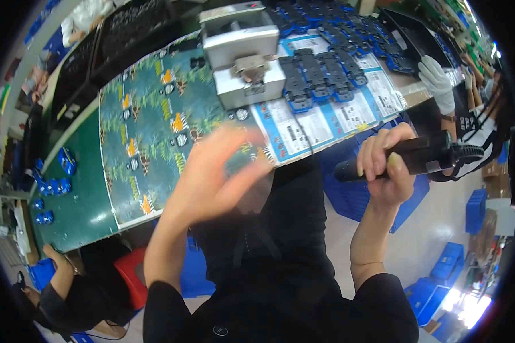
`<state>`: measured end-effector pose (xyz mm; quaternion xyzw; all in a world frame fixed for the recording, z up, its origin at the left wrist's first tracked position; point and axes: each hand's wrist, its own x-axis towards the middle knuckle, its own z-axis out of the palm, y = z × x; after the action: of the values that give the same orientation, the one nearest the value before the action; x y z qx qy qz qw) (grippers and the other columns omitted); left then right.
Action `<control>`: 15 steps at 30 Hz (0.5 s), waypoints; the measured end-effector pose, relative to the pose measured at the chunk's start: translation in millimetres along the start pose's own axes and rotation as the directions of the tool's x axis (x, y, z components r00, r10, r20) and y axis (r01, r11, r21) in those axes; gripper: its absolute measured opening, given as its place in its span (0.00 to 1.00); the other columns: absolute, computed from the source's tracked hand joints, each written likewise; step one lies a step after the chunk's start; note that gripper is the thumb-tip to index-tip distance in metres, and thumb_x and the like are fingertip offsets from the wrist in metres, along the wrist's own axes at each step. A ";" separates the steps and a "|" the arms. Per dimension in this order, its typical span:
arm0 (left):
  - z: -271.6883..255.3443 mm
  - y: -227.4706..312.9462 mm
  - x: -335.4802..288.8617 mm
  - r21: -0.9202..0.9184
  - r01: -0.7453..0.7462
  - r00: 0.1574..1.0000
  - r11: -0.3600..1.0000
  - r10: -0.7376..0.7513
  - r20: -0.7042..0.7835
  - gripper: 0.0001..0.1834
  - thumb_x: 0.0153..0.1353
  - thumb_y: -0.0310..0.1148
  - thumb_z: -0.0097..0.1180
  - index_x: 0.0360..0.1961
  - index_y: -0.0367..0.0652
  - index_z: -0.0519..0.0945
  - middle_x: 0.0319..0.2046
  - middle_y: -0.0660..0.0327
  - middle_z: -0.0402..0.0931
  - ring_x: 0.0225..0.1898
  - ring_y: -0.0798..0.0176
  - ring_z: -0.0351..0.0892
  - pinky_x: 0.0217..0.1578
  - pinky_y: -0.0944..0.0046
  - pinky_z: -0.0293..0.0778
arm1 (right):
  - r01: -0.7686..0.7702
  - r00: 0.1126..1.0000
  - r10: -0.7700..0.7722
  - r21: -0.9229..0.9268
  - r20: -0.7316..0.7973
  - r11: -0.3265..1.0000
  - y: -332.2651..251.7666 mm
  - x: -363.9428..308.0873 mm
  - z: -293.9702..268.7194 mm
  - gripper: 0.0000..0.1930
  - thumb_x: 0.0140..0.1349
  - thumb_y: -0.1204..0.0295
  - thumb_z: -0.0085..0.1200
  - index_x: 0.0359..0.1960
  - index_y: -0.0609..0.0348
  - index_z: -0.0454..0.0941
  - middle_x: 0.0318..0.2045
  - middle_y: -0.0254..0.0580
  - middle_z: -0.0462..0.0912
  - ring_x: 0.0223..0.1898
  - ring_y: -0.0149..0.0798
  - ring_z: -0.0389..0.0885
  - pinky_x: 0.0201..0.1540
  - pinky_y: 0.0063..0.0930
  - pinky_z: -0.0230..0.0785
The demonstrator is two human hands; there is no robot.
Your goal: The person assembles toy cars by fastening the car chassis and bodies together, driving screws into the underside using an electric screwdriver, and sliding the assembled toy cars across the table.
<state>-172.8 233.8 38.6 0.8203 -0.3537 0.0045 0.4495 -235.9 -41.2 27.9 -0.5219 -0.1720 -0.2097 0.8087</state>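
My right hand (386,163) is wrapped round a black electric screwdriver (426,153), held off the table's front edge with its narrower end pointing left. Blurred by motion, my left hand (220,171) hovers over the near part of a patterned green sheet (154,131), thumb and fingers apart and nothing visible in them. Beyond it stands a silver screw feeder (243,63). To the feeder's right, several blue-and-black toy car bases (317,74) lie in rows on printed blue-and-white sheets (309,134).
More car bases (355,34) fill the back right, beside a black tray (412,37). Small blue parts (54,186) rest on the green tabletop (80,220) at left. A blue crate (355,200) stands below the front edge. A co-worker's gloved hand (435,77) is at right; another person sits lower left.
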 end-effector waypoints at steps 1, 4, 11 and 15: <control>14.9 -4.6 49.1 0.152 -0.234 0.965 0.960 0.248 -0.082 0.19 0.53 0.31 0.66 0.46 0.36 0.80 0.41 0.52 0.82 0.47 0.49 0.80 0.48 0.58 0.74 | -0.021 0.999 0.023 0.038 -0.043 0.999 -4.2 -1.7 -3.9 0.13 0.54 0.77 0.60 0.37 0.63 0.69 0.18 0.38 0.71 0.15 0.30 0.69 0.21 0.24 0.67; 42.6 -8.9 174.3 0.575 -0.414 0.891 0.706 0.443 0.098 0.26 0.51 0.40 0.69 0.48 0.37 0.78 0.44 0.52 0.80 0.48 0.47 0.78 0.47 0.52 0.74 | -0.070 0.995 0.070 0.003 -0.073 0.998 -16.4 -9.2 -18.0 0.14 0.51 0.78 0.63 0.36 0.64 0.70 0.20 0.40 0.75 0.16 0.29 0.72 0.22 0.25 0.68; 86.8 -52.9 282.5 0.673 -0.253 0.808 0.695 -0.231 0.542 0.42 0.32 0.61 0.77 0.37 0.31 0.83 0.44 0.50 0.83 0.46 0.48 0.83 0.45 0.53 0.77 | -0.153 0.985 0.143 -0.107 -0.098 0.982 -35.7 -17.4 -35.6 0.18 0.44 0.78 0.69 0.36 0.66 0.74 0.19 0.35 0.74 0.20 0.26 0.73 0.25 0.18 0.66; 92.6 -39.3 281.9 0.710 -0.107 0.840 0.697 -0.319 0.439 0.41 0.28 0.60 0.79 0.33 0.32 0.83 0.37 0.51 0.85 0.41 0.48 0.84 0.42 0.52 0.78 | -0.176 0.983 0.164 -0.160 -0.083 0.971 -41.1 -12.2 -42.7 0.19 0.44 0.76 0.67 0.37 0.68 0.71 0.18 0.37 0.72 0.19 0.27 0.74 0.24 0.21 0.71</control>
<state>32.7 16.4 46.3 0.9162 -0.3837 -0.1138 -0.0182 -265.2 -93.5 36.6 -0.5928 -0.0802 -0.1713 0.7828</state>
